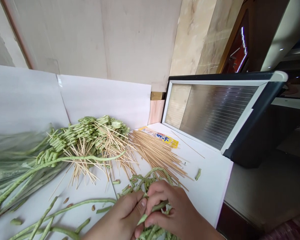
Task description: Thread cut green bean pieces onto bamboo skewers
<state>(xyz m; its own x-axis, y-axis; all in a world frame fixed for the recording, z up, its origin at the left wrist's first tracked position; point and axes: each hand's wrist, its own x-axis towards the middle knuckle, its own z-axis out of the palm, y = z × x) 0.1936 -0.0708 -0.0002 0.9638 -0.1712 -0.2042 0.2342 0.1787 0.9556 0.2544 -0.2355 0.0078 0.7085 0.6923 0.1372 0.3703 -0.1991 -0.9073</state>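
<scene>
My left hand (130, 211) and my right hand (173, 208) come together low in the view, both closed on a green long bean (160, 206). Part of that bean is hidden behind my fingers. Short broken bean pieces (153, 232) lie under and just beyond my hands. Farther back, a bundle of bare wooden skewers (152, 150) rests on the white tabletop (205, 186). To its left is a heap of bean pieces threaded on skewers (82, 131), with the stick ends pointing toward me.
A clear plastic bag (12, 163) with long beans lies at the left. Loose long beans (72, 205) spread across the front left. A yellow-edged skewer packet (168, 139) sits beneath the skewers. White boards (102, 100) and a framed glass panel (210, 113) border the table.
</scene>
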